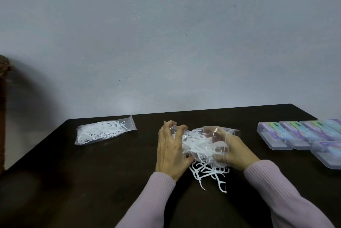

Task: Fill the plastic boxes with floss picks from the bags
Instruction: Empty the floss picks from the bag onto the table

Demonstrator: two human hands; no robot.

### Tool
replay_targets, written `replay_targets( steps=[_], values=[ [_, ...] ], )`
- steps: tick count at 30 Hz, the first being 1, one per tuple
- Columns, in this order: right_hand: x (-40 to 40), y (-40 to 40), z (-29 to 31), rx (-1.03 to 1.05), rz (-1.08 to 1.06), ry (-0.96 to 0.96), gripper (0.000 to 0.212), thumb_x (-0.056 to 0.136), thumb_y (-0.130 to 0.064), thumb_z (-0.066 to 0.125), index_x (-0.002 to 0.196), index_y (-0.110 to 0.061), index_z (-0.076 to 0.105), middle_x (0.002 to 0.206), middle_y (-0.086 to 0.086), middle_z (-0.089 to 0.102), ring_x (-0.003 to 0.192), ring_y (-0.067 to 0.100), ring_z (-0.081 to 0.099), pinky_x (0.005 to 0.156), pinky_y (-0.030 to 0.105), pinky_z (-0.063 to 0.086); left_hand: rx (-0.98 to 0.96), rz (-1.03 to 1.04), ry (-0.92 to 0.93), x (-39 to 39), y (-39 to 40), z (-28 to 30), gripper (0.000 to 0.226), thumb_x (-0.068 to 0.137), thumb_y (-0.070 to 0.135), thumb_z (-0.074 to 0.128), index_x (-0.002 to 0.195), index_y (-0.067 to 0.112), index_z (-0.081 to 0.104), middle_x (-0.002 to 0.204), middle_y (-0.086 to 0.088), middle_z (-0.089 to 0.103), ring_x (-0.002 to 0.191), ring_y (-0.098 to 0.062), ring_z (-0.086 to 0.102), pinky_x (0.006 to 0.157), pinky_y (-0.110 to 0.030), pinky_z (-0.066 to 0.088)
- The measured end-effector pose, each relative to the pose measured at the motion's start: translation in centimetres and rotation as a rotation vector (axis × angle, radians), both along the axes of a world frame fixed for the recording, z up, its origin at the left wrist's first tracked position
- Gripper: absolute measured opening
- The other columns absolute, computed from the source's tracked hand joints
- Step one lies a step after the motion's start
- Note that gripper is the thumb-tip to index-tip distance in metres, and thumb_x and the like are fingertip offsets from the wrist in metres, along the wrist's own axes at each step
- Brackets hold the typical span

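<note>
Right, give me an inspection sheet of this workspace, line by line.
Surface: dark table against a wall.
Job's things: open bag of floss picks held above the table; spilled floss picks beneath it; second bag lying at left, zip edge away from the person; plastic boxes at right, lids on.
Clutter: nothing seen.
Grippers: left hand and right hand both grip the open bag.
Cables: nothing seen.
Surroundings: grey wall; brown object at left edge, unclear.
</note>
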State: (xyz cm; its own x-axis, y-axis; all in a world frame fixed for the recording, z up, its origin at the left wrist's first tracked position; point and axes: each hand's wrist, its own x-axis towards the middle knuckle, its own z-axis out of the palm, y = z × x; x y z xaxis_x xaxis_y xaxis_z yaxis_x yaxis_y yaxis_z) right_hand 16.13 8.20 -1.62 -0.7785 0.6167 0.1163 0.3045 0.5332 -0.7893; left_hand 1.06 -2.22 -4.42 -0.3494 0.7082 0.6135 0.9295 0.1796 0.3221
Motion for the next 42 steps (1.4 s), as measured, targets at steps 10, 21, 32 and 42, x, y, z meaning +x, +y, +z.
replay_targets(
  steps=[10, 21, 32, 42],
  values=[
    [-0.5, -0.3, -0.3, 0.277, -0.047, -0.309, 0.052, 0.083, -0.028, 0.067, 0.13, -0.027, 0.045, 0.116, -0.01, 0.049, 0.101, 0.008, 0.051, 0.094, 0.017, 0.039, -0.094, 0.204, 0.511, -0.2, 0.0, 0.5, 0.073, 0.045, 0.07, 0.074, 0.095, 0.018, 0.072, 0.127, 0.002, 0.061, 0.134, -0.024, 0.04, 0.102, -0.072, -0.011],
    [-0.4, 0.0, -0.7, 0.267, -0.116, -0.061, 0.027, 0.074, -0.001, 0.071, 0.101, -0.007, 0.069, 0.105, 0.011, 0.067, 0.093, 0.019, 0.066, 0.086, 0.031, 0.054, -0.19, 0.154, 0.473, 0.1, -0.4, 1.2, 0.064, 0.062, 0.075, 0.056, 0.097, 0.025, 0.072, 0.099, 0.011, 0.07, 0.12, -0.022, 0.056, 0.103, -0.07, -0.011],
    [0.1, -0.9, 0.8, 0.193, -0.121, 0.219, 0.027, 0.07, -0.011, 0.077, 0.089, -0.027, 0.067, 0.085, -0.009, 0.067, 0.078, 0.004, 0.064, 0.072, 0.014, 0.053, -0.071, 0.213, 0.422, 0.3, -0.4, 1.5, 0.06, 0.045, 0.052, 0.084, 0.096, 0.022, 0.071, 0.085, 0.005, 0.071, 0.103, -0.02, 0.065, 0.104, -0.065, -0.01],
    [0.8, -0.3, 1.2, 0.092, -0.195, 0.359, 0.028, 0.07, -0.006, 0.075, 0.081, -0.031, 0.069, 0.076, -0.015, 0.067, 0.067, -0.01, 0.061, 0.062, 0.005, 0.046, 0.0, 0.278, 0.25, -1.1, -0.5, 1.5, 0.049, 0.055, 0.043, 0.086, 0.095, 0.019, 0.07, 0.093, 0.003, 0.072, 0.102, -0.016, 0.065, 0.111, -0.055, -0.004]
  ],
)
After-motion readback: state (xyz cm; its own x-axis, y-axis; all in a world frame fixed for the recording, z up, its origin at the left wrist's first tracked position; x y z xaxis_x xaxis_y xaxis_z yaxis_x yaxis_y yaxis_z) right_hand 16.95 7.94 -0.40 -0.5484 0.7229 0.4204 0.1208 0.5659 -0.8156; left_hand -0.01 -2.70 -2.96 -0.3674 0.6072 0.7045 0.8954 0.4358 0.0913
